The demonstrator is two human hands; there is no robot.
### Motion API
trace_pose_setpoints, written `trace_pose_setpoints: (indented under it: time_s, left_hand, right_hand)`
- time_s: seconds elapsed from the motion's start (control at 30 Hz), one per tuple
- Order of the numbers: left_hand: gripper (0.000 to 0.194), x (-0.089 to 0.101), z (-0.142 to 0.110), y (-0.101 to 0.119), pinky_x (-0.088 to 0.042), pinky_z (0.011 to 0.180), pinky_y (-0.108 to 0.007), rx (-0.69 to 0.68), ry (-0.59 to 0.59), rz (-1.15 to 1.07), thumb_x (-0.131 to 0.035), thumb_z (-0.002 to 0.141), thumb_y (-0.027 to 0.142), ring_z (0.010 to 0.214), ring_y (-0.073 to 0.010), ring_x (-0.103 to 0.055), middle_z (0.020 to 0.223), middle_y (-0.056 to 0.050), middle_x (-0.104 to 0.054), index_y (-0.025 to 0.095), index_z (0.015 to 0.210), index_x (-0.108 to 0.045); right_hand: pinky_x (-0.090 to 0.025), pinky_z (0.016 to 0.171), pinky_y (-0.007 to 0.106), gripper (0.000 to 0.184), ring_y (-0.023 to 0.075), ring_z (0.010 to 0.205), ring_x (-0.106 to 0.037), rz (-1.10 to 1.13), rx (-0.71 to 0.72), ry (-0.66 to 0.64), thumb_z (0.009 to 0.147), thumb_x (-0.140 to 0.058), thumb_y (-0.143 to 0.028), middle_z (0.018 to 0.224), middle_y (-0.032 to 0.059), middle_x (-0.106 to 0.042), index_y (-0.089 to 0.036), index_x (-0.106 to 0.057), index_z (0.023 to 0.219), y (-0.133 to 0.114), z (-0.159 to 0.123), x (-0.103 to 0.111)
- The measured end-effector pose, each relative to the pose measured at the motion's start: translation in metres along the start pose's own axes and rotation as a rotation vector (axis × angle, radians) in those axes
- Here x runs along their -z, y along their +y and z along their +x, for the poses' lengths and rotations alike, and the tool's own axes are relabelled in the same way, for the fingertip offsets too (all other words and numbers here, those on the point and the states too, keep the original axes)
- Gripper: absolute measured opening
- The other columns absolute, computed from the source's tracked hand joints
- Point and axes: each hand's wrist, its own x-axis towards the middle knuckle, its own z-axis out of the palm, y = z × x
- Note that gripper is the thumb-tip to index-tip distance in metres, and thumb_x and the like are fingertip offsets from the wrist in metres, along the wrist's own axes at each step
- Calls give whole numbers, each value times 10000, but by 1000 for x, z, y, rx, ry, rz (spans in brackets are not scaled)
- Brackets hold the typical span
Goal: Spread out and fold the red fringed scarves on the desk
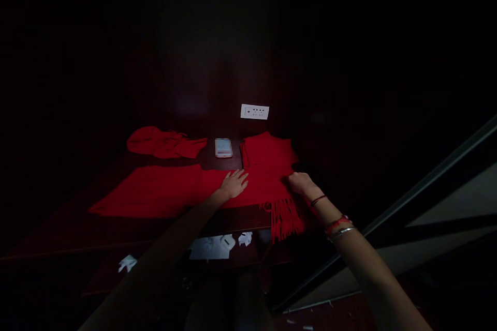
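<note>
A long red scarf (pixel 163 191) lies spread across the dark desk, its fringe (pixel 285 217) hanging over the front edge at the right end. My left hand (pixel 234 184) rests flat on the cloth with its fingers spread. At the scarf's right end, my right hand (pixel 301 183) has its fingers curled closed on the red cloth; the fingertips are partly hidden. Just behind the hands sits a folded red cloth (pixel 267 150). Another red cloth (pixel 166 143) lies bunched at the back left.
A phone with a lit screen (pixel 223 148) lies at the back of the desk (pixel 229 220), below a white wall socket (pixel 254 111). A lower shelf holds paper (pixel 209 248) and crumpled white scraps (pixel 245 239). A pale-edged frame (pixel 427 178) slants along the right.
</note>
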Motion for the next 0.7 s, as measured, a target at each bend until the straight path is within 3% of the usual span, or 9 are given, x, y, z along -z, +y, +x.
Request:
trace_pose_setpoints:
  time_s: [0.1, 0.2, 0.33, 0.4, 0.57, 0.7]
  left_hand:
    - [435, 5, -3, 4, -226, 966, -401, 21, 32, 36, -267, 846, 344, 1199, -223, -272, 1308, -78, -331, 173, 1226, -391]
    - [419, 10, -8, 5, -194, 978, -409, 25, 56, 28, -263, 846, 331, 1210, -228, -247, 1318, -68, -316, 189, 1216, -403]
    - [453, 11, -14, 0, -186, 973, -433, 8, -95, -67, -215, 854, 399, 1240, -225, -170, 1365, -21, -210, 256, 1278, -289]
    - [476, 8, -15, -3, -168, 976, -441, 13, -144, -82, -200, 851, 434, 1248, -221, -141, 1374, -18, -178, 269, 1294, -244]
    - [479, 4, -14, -3, -146, 984, -435, 27, -133, -71, -179, 854, 440, 1250, -213, -131, 1376, -22, -168, 271, 1299, -233]
    - [475, 6, -15, 0, -148, 982, -432, 31, -117, -66, -189, 854, 432, 1246, -219, -147, 1372, -27, -183, 267, 1296, -246]
  right_hand:
    - [-401, 691, 256, 261, 195, 836, -570, 5, -23, 31, 775, -366, -144, 894, 151, -608, -111, -601, 885, 4, -1, 7]
    - [-376, 750, 211, 286, 145, 925, -525, 105, 135, 132, 764, -374, -130, 1017, 89, -576, -156, -554, 986, -18, 9, 14]
    - [-385, 713, 207, 281, 137, 895, -534, 167, 343, 131, 734, -400, -106, 981, 62, -593, -175, -565, 950, -43, 24, 11]
    - [-396, 678, 227, 249, 158, 859, -553, 87, 312, 74, 737, -405, -124, 933, 72, -610, -179, -587, 897, -38, 24, 6]
    - [-411, 654, 264, 220, 199, 806, -574, -42, 123, 25, 741, -410, -137, 857, 124, -614, -137, -615, 822, -4, 11, 3]
    - [-400, 717, 257, 273, 184, 908, -530, -7, 138, 121, 792, -348, -139, 984, 120, -569, -143, -577, 940, -17, 8, 10]
